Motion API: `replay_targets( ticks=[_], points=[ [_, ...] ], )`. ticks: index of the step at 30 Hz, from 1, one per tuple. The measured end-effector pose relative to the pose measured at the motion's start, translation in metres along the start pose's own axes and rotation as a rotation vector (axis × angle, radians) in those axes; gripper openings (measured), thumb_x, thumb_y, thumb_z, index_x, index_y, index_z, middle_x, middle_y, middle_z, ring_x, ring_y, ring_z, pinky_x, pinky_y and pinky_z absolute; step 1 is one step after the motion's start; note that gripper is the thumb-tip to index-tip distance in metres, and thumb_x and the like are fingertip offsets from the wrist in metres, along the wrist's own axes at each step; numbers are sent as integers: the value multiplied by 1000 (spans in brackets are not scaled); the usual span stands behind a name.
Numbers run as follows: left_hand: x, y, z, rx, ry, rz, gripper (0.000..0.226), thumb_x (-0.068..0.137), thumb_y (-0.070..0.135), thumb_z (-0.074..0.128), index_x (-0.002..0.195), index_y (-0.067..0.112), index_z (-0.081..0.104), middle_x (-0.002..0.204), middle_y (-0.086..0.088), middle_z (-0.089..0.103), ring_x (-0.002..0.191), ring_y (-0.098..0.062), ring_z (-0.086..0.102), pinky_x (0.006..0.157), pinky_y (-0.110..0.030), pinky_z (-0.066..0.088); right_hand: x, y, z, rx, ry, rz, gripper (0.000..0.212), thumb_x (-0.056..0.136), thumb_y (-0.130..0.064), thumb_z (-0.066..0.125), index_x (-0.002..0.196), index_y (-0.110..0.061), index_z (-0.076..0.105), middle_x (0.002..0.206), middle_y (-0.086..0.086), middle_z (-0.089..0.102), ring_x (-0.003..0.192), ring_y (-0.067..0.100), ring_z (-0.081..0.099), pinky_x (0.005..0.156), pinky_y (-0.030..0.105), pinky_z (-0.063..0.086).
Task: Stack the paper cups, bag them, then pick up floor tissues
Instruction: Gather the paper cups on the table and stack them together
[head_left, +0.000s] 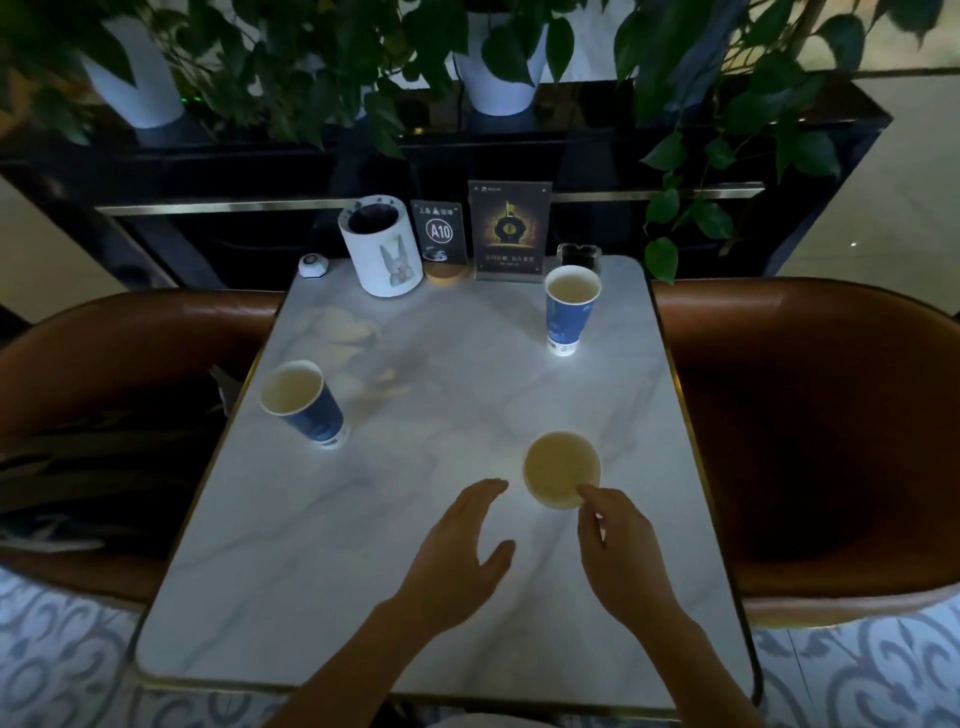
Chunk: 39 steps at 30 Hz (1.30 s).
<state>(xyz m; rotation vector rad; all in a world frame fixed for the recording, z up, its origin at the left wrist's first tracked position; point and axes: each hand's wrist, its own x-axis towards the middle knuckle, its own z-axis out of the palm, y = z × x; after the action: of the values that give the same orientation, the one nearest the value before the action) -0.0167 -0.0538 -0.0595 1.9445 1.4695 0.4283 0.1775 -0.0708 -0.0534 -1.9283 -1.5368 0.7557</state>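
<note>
Three blue paper cups stand upright on the white marble table (322, 582). One cup (562, 468) is near me at centre, seen from straight above. A second cup (304, 402) stands near the left edge, and a third cup (570, 309) stands at the back right. My right hand (621, 545) reaches the near cup, its fingertips touching the rim at the lower right; I cannot tell whether it grips. My left hand (460, 556) hovers open just left of that cup, fingers apart, holding nothing.
At the table's back edge stand a white cylindrical holder (382, 249) with a rabbit picture, an A10 sign (439, 236), a menu stand (509, 231), an ashtray (579, 257) and a call button (314, 266). Brown chairs (810, 415) flank the table. Potted plants line the black shelf behind.
</note>
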Motion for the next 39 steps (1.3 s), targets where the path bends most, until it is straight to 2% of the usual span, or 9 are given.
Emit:
replay_targets(
  ticks=[5, 10, 13, 16, 21, 25, 29, 33, 39],
  points=[
    [-15, -29, -24, -64, 60, -74, 64, 89, 38, 64, 144, 34, 33, 147, 14, 41, 120, 8, 39, 103, -10, 33, 5, -37, 3, -2, -46, -127, 33, 92, -11, 57, 124, -12, 59, 118, 2, 65, 104, 14, 61, 94, 30, 51],
    [-21, -58, -61, -110, 133, -112, 72, 83, 43, 70, 144, 35, 32, 141, 16, 42, 117, 0, 45, 103, -22, 42, 7, -82, 17, -21, -89, -272, 41, 79, -10, 73, 117, -18, 63, 100, -16, 60, 88, -6, 56, 80, 4, 40],
    [-21, -75, -82, -162, 179, -125, 77, 77, 47, 74, 141, 36, 34, 142, 15, 45, 123, -5, 49, 105, -32, 47, 4, -108, 34, -12, -73, -319, 37, 72, -15, 81, 106, -18, 67, 91, -14, 65, 82, 0, 60, 75, 10, 48],
    [-23, -91, -99, -209, 208, -124, 84, 71, 49, 78, 140, 39, 32, 143, 17, 44, 124, -3, 47, 106, -33, 46, 0, -129, 52, 18, -53, -346, 32, 67, -22, 85, 95, -18, 70, 81, -11, 68, 73, 7, 64, 67, 16, 53],
    [-35, -119, -122, -299, 230, -111, 92, 62, 60, 80, 139, 40, 35, 141, 18, 47, 125, -3, 48, 104, -34, 48, -5, -157, 80, 109, -53, -300, 23, 66, -26, 85, 83, -18, 71, 72, -12, 69, 70, 8, 64, 62, 10, 49],
    [-42, -134, -137, -359, 223, -79, 89, 60, 54, 84, 136, 34, 42, 135, 15, 55, 120, -4, 55, 101, -34, 50, -6, -173, 97, 141, -74, -248, 18, 66, -22, 85, 76, -21, 70, 70, -12, 70, 69, 8, 64, 60, 9, 48],
    [-45, -147, -149, -416, 183, -62, 85, 57, 49, 88, 129, 39, 45, 126, 21, 58, 114, -2, 58, 95, -22, 50, -8, -189, 112, 141, -92, -214, 25, 67, -20, 84, 70, -34, 64, 67, -19, 68, 69, 3, 64, 59, 6, 47],
    [-49, -161, -157, -469, 160, -51, 86, 58, 47, 89, 129, 44, 42, 124, 29, 56, 114, 5, 56, 86, -7, 46, -12, -203, 131, 168, -132, -183, 23, 66, -20, 85, 68, -33, 65, 75, -21, 70, 67, 6, 65, 59, 10, 49],
    [-53, -187, -162, -534, 219, -59, 85, 56, 37, 93, 127, 39, 48, 120, 21, 64, 111, -2, 62, 91, -22, 55, -18, -217, 166, 189, -187, -89, 18, 68, -18, 84, 71, -29, 70, 71, -8, 74, 69, 10, 69, 63, 16, 56]
  ],
)
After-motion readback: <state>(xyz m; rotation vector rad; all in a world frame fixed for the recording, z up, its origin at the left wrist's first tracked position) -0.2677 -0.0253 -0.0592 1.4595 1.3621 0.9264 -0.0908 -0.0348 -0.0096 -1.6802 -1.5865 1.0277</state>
